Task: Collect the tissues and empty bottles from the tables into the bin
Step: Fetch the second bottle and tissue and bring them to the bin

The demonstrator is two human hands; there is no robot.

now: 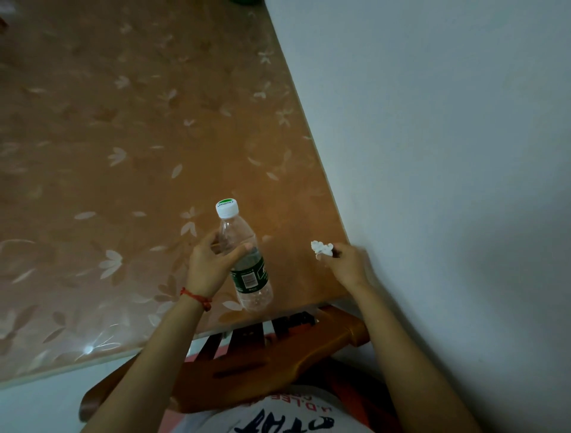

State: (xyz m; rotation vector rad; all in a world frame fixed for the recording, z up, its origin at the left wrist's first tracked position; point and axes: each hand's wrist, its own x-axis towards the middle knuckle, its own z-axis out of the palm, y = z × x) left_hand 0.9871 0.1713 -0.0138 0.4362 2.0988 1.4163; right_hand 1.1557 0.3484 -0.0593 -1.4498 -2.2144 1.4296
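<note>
A clear plastic bottle [247, 262] with a white cap and a dark green label stands near the front right corner of the table [123, 154]. My left hand [213, 262] curls around its upper half, thumb on the right side and fingers behind it. My right hand [346, 262] is just right of the bottle, over the table's right edge, and pinches a small crumpled white tissue [319, 248] between thumb and fingers. The bin is not in view.
A brown floral plastic cover lies over the table. A white wall [432, 154] runs along the table's right edge. A wooden chair [247, 364] stands tucked under the front edge, between me and the table. Something green shows at the far top edge [245, 2].
</note>
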